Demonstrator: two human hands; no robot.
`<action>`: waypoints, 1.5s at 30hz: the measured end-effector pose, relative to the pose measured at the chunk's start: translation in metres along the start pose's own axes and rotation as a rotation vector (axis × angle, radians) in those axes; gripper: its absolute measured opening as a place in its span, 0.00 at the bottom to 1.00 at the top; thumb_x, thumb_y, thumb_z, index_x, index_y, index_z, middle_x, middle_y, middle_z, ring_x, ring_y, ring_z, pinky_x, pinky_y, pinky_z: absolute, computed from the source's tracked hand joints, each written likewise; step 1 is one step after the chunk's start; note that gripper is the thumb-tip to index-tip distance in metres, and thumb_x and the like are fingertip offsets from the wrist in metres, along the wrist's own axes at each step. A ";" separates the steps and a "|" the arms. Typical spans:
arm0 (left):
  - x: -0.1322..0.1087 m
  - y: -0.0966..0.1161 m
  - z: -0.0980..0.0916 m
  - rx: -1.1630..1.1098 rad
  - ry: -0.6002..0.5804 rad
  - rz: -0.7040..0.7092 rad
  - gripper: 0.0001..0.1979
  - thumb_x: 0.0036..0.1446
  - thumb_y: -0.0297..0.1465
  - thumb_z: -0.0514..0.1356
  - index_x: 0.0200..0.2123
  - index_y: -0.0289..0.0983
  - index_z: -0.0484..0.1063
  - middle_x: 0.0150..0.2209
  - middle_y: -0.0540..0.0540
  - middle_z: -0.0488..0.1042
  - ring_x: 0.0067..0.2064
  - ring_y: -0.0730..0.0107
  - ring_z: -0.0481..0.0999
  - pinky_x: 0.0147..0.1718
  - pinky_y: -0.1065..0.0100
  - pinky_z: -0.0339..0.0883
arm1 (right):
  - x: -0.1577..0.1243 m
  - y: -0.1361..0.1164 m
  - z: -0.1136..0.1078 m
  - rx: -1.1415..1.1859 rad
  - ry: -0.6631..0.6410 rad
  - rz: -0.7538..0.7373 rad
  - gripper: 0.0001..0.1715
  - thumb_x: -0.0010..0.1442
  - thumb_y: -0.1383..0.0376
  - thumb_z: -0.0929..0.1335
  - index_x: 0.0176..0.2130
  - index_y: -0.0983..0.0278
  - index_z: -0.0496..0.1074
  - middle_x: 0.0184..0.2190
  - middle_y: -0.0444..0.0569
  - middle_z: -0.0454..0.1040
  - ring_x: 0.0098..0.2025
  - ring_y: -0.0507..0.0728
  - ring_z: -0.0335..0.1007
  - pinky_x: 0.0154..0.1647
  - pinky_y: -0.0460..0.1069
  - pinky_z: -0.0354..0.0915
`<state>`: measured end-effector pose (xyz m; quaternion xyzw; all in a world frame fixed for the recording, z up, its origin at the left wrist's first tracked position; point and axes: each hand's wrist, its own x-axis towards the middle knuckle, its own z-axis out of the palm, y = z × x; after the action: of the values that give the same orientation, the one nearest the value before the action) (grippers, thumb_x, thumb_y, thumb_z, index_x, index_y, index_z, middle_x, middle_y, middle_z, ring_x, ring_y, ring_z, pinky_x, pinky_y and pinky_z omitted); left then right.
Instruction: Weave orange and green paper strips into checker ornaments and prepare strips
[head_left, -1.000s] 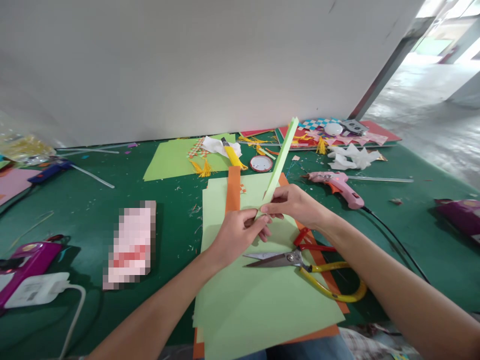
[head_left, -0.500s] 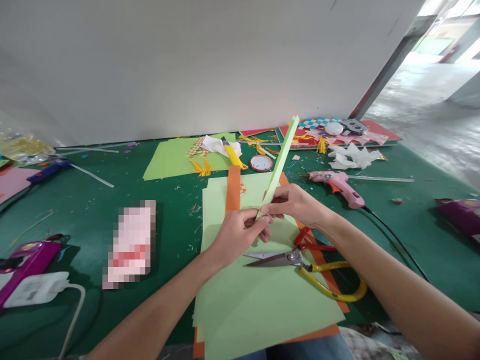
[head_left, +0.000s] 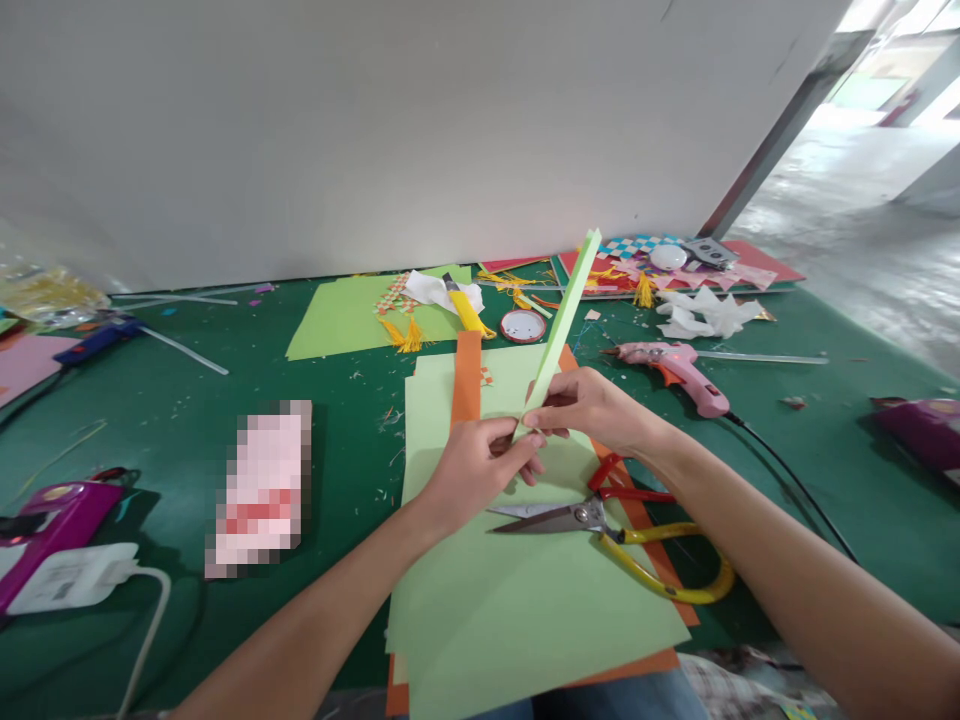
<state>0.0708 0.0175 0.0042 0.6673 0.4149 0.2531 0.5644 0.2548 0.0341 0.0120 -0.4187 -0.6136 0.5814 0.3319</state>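
Observation:
A light green paper strip [head_left: 568, 312], folded lengthwise, rises at a slant from between my fingers. My left hand [head_left: 484, 465] pinches its lower end between thumb and forefinger. Just above, my right hand [head_left: 574, 405] grips the same strip, its fingertips close to the left ones. Both hands are over a stack of light green paper sheets [head_left: 517, 610]. An orange paper strip [head_left: 466, 375] lies on the stack beyond my left hand. Scissors [head_left: 592, 520] with yellow and red handles rest on the sheets below my right hand, blades parted.
A pink glue gun [head_left: 675, 370] lies to the right, its cord trailing forward. A yellow utility knife [head_left: 466, 308], a round lid [head_left: 523, 325] and crumpled tissue [head_left: 709, 314] are at the back. On the left are a power strip [head_left: 60, 520] and a blurred-out pink item [head_left: 262, 490].
Hardly anything differs. The upper end of the green strip has shifted very slightly to the right, while both hands keep their hold.

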 end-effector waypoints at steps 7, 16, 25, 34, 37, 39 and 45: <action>0.000 -0.001 -0.001 -0.003 -0.015 0.000 0.15 0.59 0.40 0.57 0.31 0.32 0.74 0.28 0.43 0.78 0.28 0.68 0.78 0.28 0.70 0.70 | 0.000 0.002 0.000 -0.010 -0.004 -0.014 0.14 0.51 0.58 0.73 0.27 0.68 0.74 0.20 0.43 0.68 0.22 0.47 0.56 0.22 0.46 0.52; 0.001 -0.005 -0.002 -0.052 -0.063 -0.001 0.17 0.63 0.39 0.53 0.35 0.32 0.75 0.29 0.42 0.78 0.28 0.69 0.78 0.29 0.71 0.69 | -0.001 0.003 -0.005 -0.096 0.065 0.032 0.15 0.49 0.58 0.74 0.25 0.68 0.72 0.19 0.43 0.67 0.23 0.48 0.56 0.22 0.47 0.52; 0.000 -0.003 -0.005 0.005 -0.091 0.001 0.17 0.63 0.39 0.53 0.29 0.33 0.71 0.24 0.46 0.75 0.25 0.72 0.76 0.27 0.73 0.69 | -0.001 0.001 -0.003 -0.074 0.025 0.001 0.13 0.50 0.60 0.73 0.27 0.68 0.74 0.21 0.44 0.69 0.24 0.48 0.57 0.23 0.46 0.54; -0.001 -0.005 -0.003 -0.025 -0.092 -0.017 0.15 0.62 0.38 0.54 0.30 0.34 0.71 0.25 0.46 0.76 0.27 0.72 0.76 0.28 0.72 0.69 | -0.002 0.000 -0.005 -0.079 0.050 -0.001 0.13 0.51 0.59 0.73 0.26 0.68 0.73 0.20 0.43 0.67 0.23 0.48 0.57 0.23 0.46 0.54; 0.000 -0.004 -0.003 -0.035 -0.105 -0.034 0.14 0.62 0.38 0.55 0.30 0.33 0.71 0.25 0.46 0.76 0.27 0.71 0.76 0.28 0.72 0.69 | -0.002 0.000 -0.007 -0.075 0.084 -0.020 0.13 0.51 0.58 0.72 0.27 0.68 0.73 0.20 0.43 0.66 0.23 0.48 0.58 0.23 0.46 0.54; 0.000 -0.004 -0.003 -0.045 -0.110 -0.038 0.15 0.62 0.38 0.55 0.30 0.33 0.71 0.24 0.46 0.76 0.27 0.71 0.76 0.28 0.72 0.69 | -0.002 0.000 -0.008 -0.077 0.094 -0.025 0.13 0.51 0.58 0.72 0.27 0.68 0.73 0.20 0.43 0.66 0.23 0.48 0.58 0.23 0.46 0.55; -0.001 -0.004 -0.003 -0.079 -0.112 -0.055 0.15 0.62 0.37 0.54 0.30 0.33 0.71 0.25 0.45 0.76 0.27 0.70 0.76 0.28 0.71 0.69 | -0.001 0.000 -0.007 -0.094 0.098 -0.011 0.15 0.51 0.57 0.73 0.27 0.68 0.74 0.19 0.42 0.66 0.23 0.48 0.59 0.22 0.46 0.55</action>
<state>0.0670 0.0187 0.0014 0.6459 0.3905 0.2159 0.6195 0.2615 0.0358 0.0125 -0.4583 -0.6255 0.5290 0.3448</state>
